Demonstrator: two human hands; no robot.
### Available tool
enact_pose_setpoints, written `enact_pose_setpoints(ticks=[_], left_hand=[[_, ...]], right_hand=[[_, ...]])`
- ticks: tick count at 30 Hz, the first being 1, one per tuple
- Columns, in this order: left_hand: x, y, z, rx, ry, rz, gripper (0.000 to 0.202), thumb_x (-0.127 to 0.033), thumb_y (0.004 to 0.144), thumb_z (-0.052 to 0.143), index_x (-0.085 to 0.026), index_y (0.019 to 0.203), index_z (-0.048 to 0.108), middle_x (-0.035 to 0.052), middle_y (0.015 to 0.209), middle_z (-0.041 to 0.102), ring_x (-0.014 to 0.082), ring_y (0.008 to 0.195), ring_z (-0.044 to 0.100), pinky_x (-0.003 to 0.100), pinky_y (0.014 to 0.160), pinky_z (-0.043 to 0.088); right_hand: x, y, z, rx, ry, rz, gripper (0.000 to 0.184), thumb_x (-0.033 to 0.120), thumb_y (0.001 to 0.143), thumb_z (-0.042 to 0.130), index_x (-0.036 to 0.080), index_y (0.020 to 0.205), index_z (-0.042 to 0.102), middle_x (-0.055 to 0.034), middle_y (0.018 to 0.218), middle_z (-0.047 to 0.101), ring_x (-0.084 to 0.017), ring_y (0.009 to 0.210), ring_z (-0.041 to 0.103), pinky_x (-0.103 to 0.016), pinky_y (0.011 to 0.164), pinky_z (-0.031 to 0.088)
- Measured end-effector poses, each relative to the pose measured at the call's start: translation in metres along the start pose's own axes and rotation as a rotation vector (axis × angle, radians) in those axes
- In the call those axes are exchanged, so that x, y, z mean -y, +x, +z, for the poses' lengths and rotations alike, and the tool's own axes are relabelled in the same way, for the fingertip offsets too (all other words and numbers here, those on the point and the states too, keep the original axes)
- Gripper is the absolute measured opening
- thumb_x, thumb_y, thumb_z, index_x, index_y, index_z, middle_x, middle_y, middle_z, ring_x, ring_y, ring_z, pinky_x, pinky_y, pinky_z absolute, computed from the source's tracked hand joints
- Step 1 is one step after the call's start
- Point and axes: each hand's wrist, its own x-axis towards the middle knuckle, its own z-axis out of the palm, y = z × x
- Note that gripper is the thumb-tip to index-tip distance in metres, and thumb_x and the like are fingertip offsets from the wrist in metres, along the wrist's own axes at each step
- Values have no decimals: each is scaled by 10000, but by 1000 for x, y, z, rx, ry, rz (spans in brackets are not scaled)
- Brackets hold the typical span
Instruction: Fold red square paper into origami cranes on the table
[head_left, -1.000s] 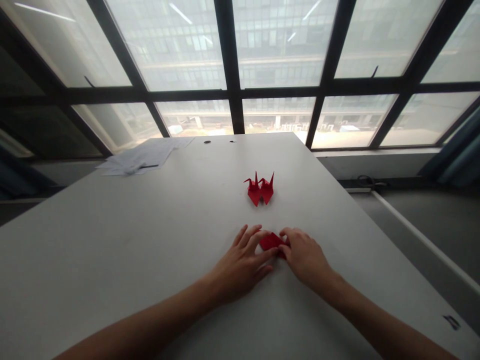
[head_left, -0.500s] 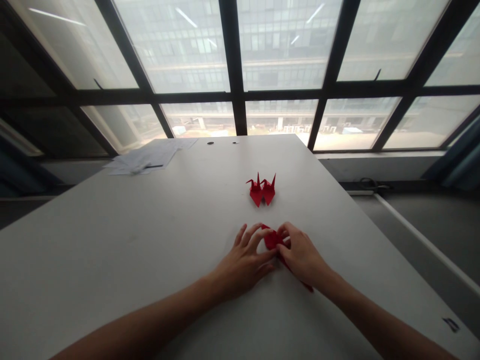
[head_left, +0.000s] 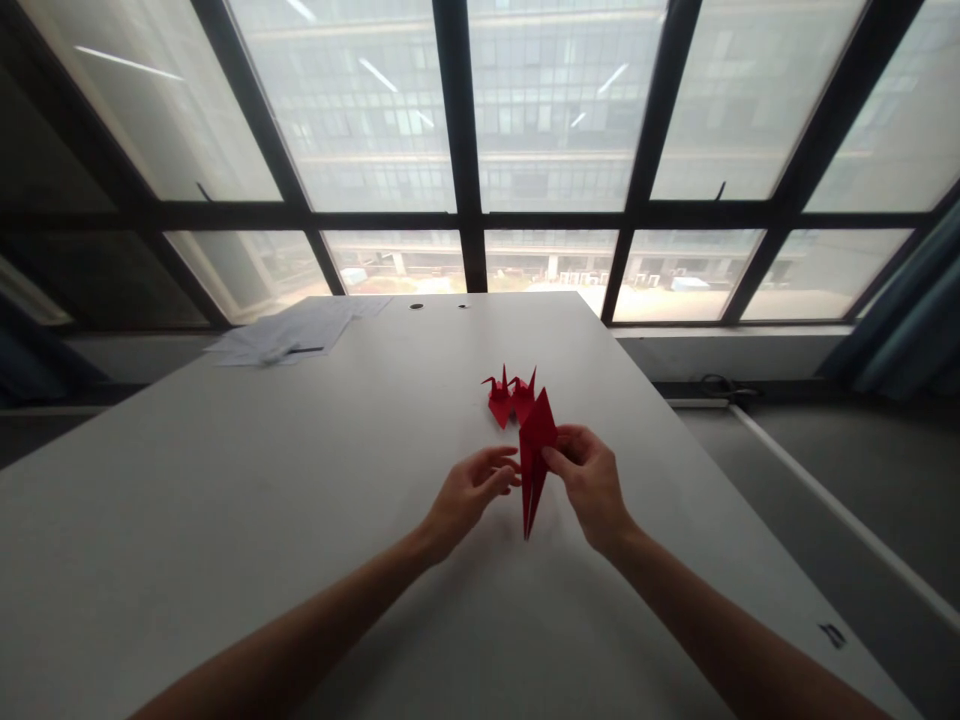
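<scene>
Noting nearest two bare forearms, one to each side, angled in over a white surface. Spotting a small dark mark on it, well right of the fingers and nearer.

Pinching a red folded paper between thumb and fingers of the right hand, narrow grip, at its right edge about midway down. Seen upright: wide pointed end above the fingers, two slim points side by side below, with a thin slit between. Unable to tell contact of the lower tips with the surface.

Finding the left hand just beside the paper's left edge, fingers loosely bent, a little parted. Cannot tell touching from barely apart.

Just beyond the fingers, counting two red paper cranes close side by side on the surface, the right one partly covered by the held paper in this view.

Farther off, left of the fingers: logging loose white sheets with a thin dark object on top. Straight beyond the fingers, past the surface's far end, marking dark-framed windows.
</scene>
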Motion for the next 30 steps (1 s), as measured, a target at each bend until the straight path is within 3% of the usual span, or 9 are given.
enact_pose_setpoints(ticks=[5, 7, 10, 16, 22, 30], left_hand=[[-10, 4, 0, -179, -181, -56, 331, -397, 758, 785, -92, 863, 716, 95, 821, 728, 176, 732, 656, 340, 766, 535], [-9, 6, -5, -274, -193, -30, 333, -389, 724, 809, -89, 838, 717, 87, 785, 722, 169, 702, 648, 333, 742, 535], [-4, 7, -15, -371, -193, 2, 347, -396, 698, 820, -94, 829, 711, 78, 783, 717, 168, 701, 650, 327, 735, 540], [9, 14, -35, -492, -164, 42, 360, -430, 733, 781, -100, 841, 691, 60, 784, 697, 152, 695, 628, 290, 706, 529], [15, 13, -48, -444, -110, 16, 335, -420, 746, 779, -103, 799, 683, 56, 765, 690, 151, 684, 615, 268, 674, 499], [16, 5, -46, -435, -38, 46, 308, -395, 771, 762, -129, 706, 621, 7, 669, 634, 113, 610, 550, 216, 584, 418]], right_hand=[[-14, 16, 19, 113, 118, 28, 347, 322, 704, 787, 181, 983, 635, -26, 865, 709, -164, 779, 655, -317, 746, 542], [-22, 25, 29, 176, 193, 120, 395, 372, 695, 788, 179, 1009, 644, -43, 908, 714, -174, 802, 662, -349, 779, 548], [-34, 37, 45, 280, 148, 219, 368, 420, 663, 799, 152, 887, 681, -59, 874, 715, -177, 777, 654, -338, 745, 538], [-53, 50, 71, 301, 21, 149, 331, 432, 649, 795, 143, 780, 701, -29, 726, 679, -139, 659, 587, -265, 622, 467], [-65, 50, 73, 373, 61, 233, 326, 431, 677, 783, 148, 812, 693, -24, 766, 677, -136, 679, 592, -257, 633, 466], [-72, 54, 62, 497, 36, 229, 309, 425, 733, 773, 143, 842, 712, -31, 750, 682, -135, 645, 572, -262, 608, 439]])
